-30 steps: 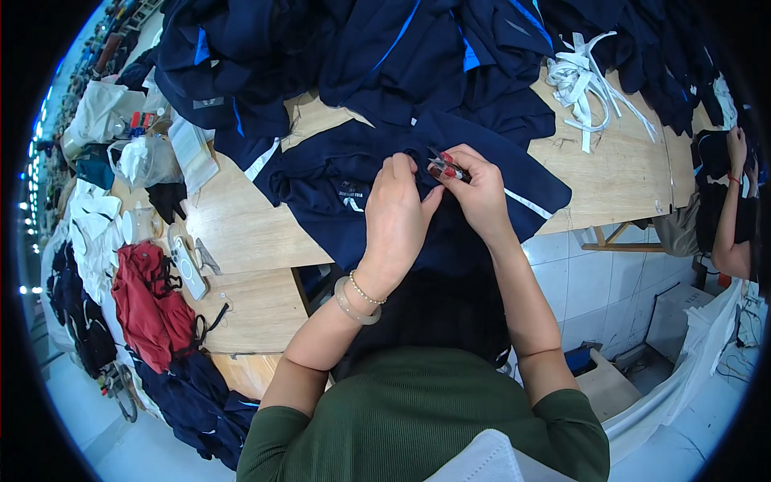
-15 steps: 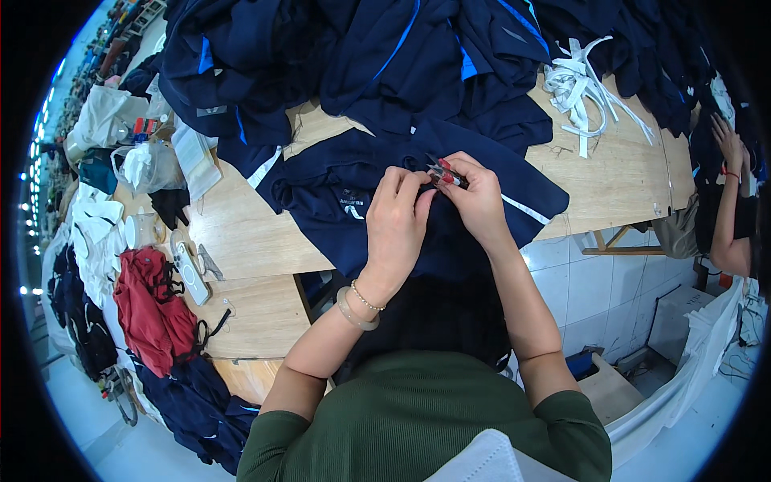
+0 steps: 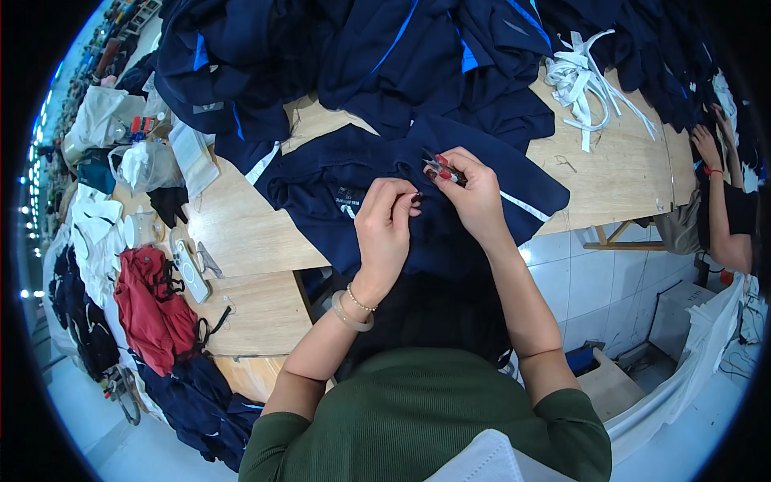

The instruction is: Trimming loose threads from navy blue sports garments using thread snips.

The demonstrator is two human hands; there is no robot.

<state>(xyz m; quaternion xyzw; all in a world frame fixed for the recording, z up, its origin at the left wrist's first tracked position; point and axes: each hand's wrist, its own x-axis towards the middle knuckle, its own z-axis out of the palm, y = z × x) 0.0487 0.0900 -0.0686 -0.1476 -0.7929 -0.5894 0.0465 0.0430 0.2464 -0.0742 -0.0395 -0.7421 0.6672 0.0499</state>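
A navy garment (image 3: 309, 173) with a white stripe and a small pale print lies spread at the table's near edge, under both hands. My right hand (image 3: 474, 189) is closed round a pair of thread snips (image 3: 432, 160), whose metal blades point up and to the left. To its left, my left hand (image 3: 384, 225) hovers over the garment with thumb and fingertips pinched together. A small dark spot shows at those fingertips; what they hold, if anything, is too small to make out. A gap separates the two hands.
Navy garments with blue trim (image 3: 385, 64) are heaped along the far side of the wooden table (image 3: 241, 241). White strips (image 3: 580, 84) lie tangled at far right. Leftward are a phone (image 3: 190, 273), a red garment (image 3: 152, 309) and plastic bags. Another person's hand (image 3: 707, 149) shows at far right.
My left hand has drawn away from the snips, down and slightly left, opening a gap. My right hand has shifted slightly left with the snips still in it.
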